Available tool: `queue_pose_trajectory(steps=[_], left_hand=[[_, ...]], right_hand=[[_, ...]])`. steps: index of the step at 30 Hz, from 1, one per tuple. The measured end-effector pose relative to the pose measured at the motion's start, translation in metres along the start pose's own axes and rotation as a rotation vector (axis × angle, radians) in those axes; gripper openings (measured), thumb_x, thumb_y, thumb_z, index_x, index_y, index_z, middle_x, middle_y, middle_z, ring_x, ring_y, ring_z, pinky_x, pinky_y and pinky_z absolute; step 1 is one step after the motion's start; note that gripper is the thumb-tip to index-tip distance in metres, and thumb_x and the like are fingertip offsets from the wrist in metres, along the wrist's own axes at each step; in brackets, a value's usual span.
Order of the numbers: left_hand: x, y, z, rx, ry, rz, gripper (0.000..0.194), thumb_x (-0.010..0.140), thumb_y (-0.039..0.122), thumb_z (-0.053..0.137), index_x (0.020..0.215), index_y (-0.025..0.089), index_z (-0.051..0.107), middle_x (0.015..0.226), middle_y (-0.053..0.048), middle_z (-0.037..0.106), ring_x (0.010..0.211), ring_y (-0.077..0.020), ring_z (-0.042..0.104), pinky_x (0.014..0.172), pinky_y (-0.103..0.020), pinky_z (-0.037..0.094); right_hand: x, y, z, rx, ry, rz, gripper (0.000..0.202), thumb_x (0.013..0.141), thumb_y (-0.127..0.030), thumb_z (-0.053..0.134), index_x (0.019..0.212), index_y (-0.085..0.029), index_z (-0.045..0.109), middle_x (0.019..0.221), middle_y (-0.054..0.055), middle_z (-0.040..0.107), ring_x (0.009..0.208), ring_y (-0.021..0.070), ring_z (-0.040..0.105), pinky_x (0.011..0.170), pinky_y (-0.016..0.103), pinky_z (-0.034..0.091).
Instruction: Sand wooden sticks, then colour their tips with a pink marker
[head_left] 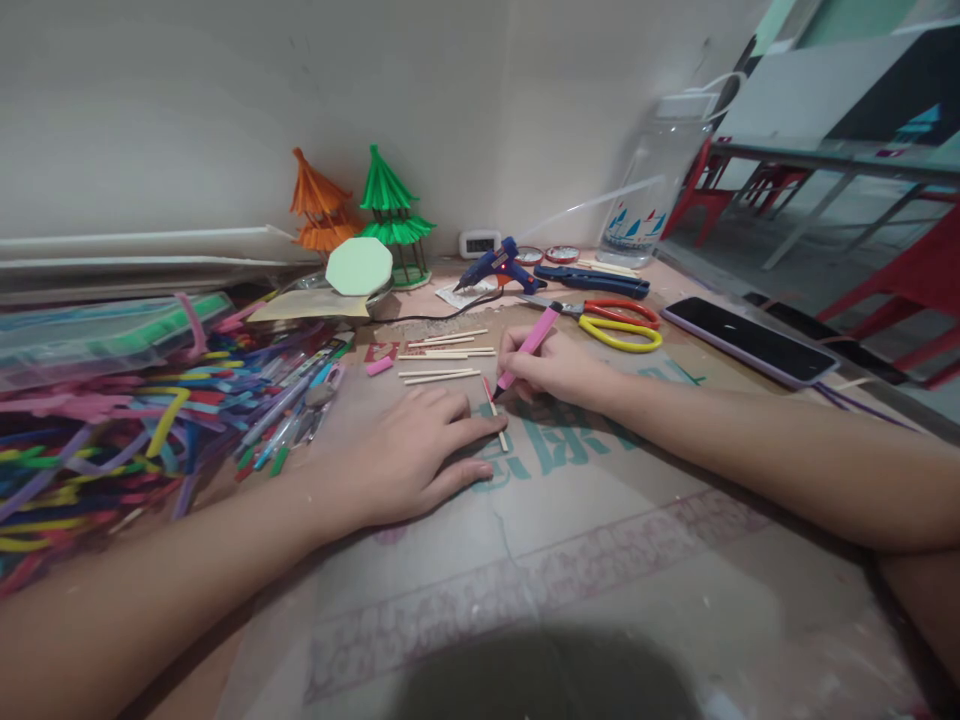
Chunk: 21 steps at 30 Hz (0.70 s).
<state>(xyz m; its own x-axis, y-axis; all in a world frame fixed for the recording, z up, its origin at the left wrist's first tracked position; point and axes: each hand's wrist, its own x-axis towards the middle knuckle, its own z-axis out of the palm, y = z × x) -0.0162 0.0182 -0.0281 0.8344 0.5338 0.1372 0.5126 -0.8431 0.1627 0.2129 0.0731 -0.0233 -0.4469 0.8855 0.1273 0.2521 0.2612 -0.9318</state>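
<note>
R hand (551,368), grip snug on pink plastic marker (541,329), is prob. colouring thin wooden stick (488,389) L hand (409,445), grip spread flat, is pinning, next stroke needing steady hold.

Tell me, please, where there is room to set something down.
The widest bare patch is the near plastic sheet, between the left forearm and right forearm. A smaller one lies among the right forearm, scissors and phone. Pipe cleaners and pens crowd the left; sticks and the glue gun, the far middle.
</note>
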Motion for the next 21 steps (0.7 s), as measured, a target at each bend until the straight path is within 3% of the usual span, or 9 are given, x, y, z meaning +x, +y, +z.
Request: queue_pose_trajectory(steps=[3, 9, 21], left_hand=[[0.000, 0.000, 0.000, 0.002, -0.005, 0.001, 0.055, 0.107, 0.054, 0.033, 0.142, 0.021, 0.059, 0.105, -0.012, 0.061, 0.099, -0.0289, 0.057, 0.085, -0.044, 0.046], [0.001, 0.000, 0.000, 0.007, 0.005, 0.008, 0.056, 0.107, 0.055, 0.032, 0.142, 0.022, 0.059, 0.108, -0.012, 0.061, 0.098, -0.0284, 0.057, 0.085, -0.045, 0.046], [0.001, -0.001, 0.001, 0.010, -0.003, -0.006, 0.052, 0.106, 0.054, 0.036, 0.143, 0.026, 0.059, 0.105, -0.010, 0.059, 0.094, -0.0265, 0.055, 0.084, -0.041, 0.043]], right_hand=[[-0.001, -0.002, 0.000, 0.016, -0.035, 0.011, 0.016, 0.080, -0.009, 0.054, 0.067, -0.018, 0.052, 0.058, -0.001, 0.064, 0.042, 0.0076, 0.051, 0.039, 0.018, 0.034], [-0.001, -0.007, 0.003, -0.006, 0.045, 0.046, 0.020, 0.084, -0.007, 0.053, 0.068, -0.019, 0.051, 0.043, -0.005, 0.053, 0.038, 0.0071, 0.042, 0.039, 0.018, 0.030], [0.004, 0.005, 0.001, -0.143, 0.143, -0.036, 0.015, 0.091, -0.017, 0.055, 0.077, -0.021, 0.051, 0.051, -0.007, 0.056, 0.041, 0.0078, 0.045, 0.042, 0.020, 0.034]])
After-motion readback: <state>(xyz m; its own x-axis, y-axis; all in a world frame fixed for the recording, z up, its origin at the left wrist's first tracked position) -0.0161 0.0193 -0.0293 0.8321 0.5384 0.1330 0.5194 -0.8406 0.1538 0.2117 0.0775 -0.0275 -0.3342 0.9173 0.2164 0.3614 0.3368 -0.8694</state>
